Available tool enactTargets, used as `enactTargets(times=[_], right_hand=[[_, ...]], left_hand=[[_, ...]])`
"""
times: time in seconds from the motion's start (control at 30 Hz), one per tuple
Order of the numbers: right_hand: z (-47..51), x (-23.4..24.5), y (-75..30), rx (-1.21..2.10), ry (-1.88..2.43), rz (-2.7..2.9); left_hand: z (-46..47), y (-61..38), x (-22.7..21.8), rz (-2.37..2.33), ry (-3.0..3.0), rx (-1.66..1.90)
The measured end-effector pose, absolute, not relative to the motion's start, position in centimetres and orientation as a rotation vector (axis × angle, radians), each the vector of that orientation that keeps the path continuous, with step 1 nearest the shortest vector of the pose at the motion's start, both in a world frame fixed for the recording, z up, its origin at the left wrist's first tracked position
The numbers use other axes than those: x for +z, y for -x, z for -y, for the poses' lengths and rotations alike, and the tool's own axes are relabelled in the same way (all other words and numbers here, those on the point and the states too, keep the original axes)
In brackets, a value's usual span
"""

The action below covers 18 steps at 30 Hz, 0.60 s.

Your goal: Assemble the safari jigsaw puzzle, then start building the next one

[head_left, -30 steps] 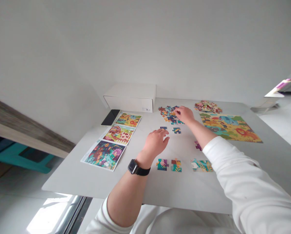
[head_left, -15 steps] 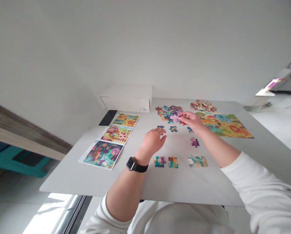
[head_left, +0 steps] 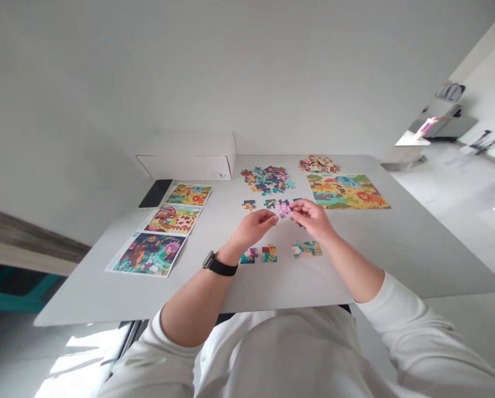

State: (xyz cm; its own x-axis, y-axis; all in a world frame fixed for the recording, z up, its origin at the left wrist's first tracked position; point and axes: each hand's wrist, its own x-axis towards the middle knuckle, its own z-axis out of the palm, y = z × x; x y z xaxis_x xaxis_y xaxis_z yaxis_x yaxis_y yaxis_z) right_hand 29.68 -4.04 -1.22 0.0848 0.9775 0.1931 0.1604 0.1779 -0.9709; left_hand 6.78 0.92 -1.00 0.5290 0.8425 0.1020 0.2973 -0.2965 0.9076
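Note:
Both hands meet above the middle of the white table (head_left: 396, 243). My right hand (head_left: 311, 218) pinches a pink-and-purple puzzle piece (head_left: 283, 208), and the fingertips of my left hand (head_left: 256, 225) touch its other edge. A black watch (head_left: 214, 263) sits on my left wrist. Below the hands lie loose pieces (head_left: 268, 254) and a small joined section (head_left: 306, 249). Further back is a heap of unsorted pieces (head_left: 267, 179), with two single pieces (head_left: 249, 205) in front of it.
A finished puzzle (head_left: 345, 191) lies at the right rear, a second small heap (head_left: 319, 163) behind it. Three picture cards (head_left: 173, 219) line the left side, beside a black phone (head_left: 155, 193) and a white box (head_left: 189, 155).
My right hand lifted a pink piece from the far heap and brought it toward me. My left hand rose to meet it. The view shifted, so the table now appears further left.

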Motion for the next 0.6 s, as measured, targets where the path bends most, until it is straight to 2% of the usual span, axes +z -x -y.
enactTargets(times=[0.4, 0.6], right_hand=[[4.8, -2.6, -29.5, 0.966, 1.182, 1.621], [4.5, -2.4, -30.5, 0.712, 1.274, 1.606]], left_hand=[[-1.2, -7.2, -1.4, -1.0, -1.541, 0.747], [-1.2, -7.2, -1.5, -0.993, -1.505, 0.752]])
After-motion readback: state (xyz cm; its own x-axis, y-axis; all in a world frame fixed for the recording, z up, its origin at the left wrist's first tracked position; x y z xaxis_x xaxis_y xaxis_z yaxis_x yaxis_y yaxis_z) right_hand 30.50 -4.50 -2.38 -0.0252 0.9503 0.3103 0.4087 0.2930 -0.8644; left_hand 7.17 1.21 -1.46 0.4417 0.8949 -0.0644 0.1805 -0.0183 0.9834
